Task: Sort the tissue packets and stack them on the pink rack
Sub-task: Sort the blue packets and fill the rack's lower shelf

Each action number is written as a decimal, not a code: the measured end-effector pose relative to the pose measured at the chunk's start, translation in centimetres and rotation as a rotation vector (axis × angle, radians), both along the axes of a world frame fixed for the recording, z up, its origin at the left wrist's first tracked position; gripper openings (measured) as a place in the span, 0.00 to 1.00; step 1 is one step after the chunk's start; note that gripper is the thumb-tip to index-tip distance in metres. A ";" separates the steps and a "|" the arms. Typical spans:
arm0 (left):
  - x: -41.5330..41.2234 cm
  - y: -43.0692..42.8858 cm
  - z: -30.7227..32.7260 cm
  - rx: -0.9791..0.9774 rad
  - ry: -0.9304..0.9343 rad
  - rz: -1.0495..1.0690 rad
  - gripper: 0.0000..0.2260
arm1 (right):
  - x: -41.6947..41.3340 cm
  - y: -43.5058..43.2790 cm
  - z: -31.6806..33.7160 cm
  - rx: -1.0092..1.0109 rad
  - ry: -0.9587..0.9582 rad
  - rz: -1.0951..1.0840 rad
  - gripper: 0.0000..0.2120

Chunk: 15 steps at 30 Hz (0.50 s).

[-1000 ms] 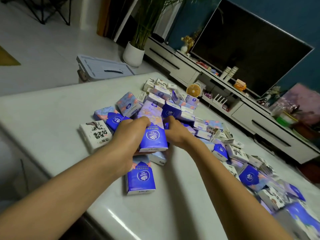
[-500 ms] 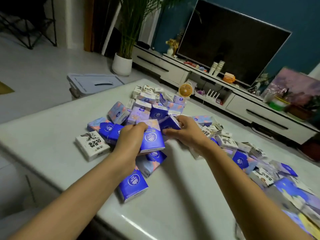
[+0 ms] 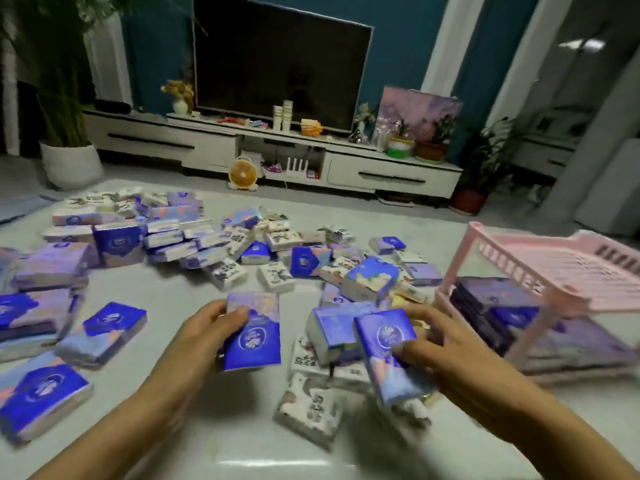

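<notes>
My left hand [image 3: 194, 344] grips a blue tissue packet [image 3: 254, 336] upright above the white table [image 3: 242, 448]. To its right, my right hand [image 3: 446, 355] holds another blue packet [image 3: 389, 355], thumb on its face. Several blue, purple and white packets [image 3: 221, 244] lie scattered over the table behind and beside both hands. A white printed packet [image 3: 308, 408] lies just below them. The pink rack [image 3: 540, 282] stands at the right; its lower shelf holds several purple and blue packets [image 3: 509, 313], its upper shelf looks bare.
Beyond the table is a white TV stand [image 3: 391, 171] with a dark television [image 3: 280, 60], cups and small plants. A small orange fan [image 3: 243, 174] sits on the floor. A potted plant [image 3: 69, 161] stands at the far left.
The view has swung right, bringing the pink rack into sight. My right hand has picked up a blue packet and both hands have shifted right with their packets.
</notes>
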State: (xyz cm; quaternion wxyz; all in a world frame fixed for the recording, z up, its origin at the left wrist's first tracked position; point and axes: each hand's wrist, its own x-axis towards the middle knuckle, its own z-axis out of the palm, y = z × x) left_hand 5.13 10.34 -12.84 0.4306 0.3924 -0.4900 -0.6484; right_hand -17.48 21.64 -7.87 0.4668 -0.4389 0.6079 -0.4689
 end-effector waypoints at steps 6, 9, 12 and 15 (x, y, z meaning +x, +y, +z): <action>-7.2 4.3 -1.0 -0.107 -0.209 -0.340 0.17 | -7.8 10.0 -1.7 0.155 -0.060 -0.057 0.22; -11.1 6.7 -0.2 -0.124 -0.227 -0.492 0.21 | -12.6 12.6 -1.7 0.117 -0.093 -0.291 0.15; -15.6 9.2 1.3 -0.095 -0.196 -0.553 0.29 | -18.0 12.9 -1.6 0.000 -0.146 -0.650 0.02; -19.3 11.7 2.5 0.098 -0.100 -0.517 0.06 | -22.4 11.5 -1.4 -0.136 -0.262 -0.885 0.08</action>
